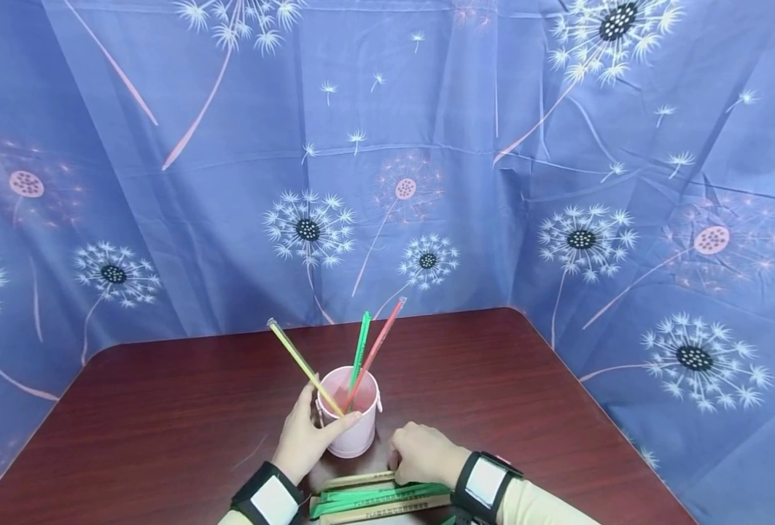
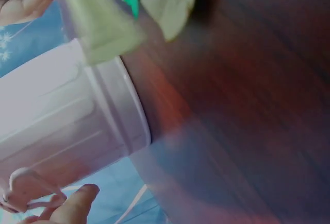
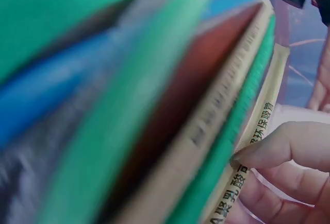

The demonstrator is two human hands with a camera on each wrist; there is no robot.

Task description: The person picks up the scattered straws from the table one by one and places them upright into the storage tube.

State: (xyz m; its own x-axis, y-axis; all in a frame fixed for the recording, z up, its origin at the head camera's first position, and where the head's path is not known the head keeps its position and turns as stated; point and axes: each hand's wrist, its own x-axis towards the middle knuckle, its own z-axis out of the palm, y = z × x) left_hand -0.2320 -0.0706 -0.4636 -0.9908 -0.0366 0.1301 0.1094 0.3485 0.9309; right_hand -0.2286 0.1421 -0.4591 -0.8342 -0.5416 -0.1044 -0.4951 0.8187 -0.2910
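A small pink bucket stands upright, with a yellow straw, a green straw and a red straw leaning in it. My left hand holds the bucket from its left side, thumb near the front rim; the left wrist view has fingers on both sides of its wall. Just right of the bucket, my right hand pinches a tan paper-wrapped straw with printed characters between thumb and forefinger. In the head view this hand hides part of that straw.
Green wrapped straws and tan ones lie in a pile at the near edge, below both hands. A blue straw shows among them in the right wrist view. The dark red wooden table meets a blue dandelion-print curtain behind.
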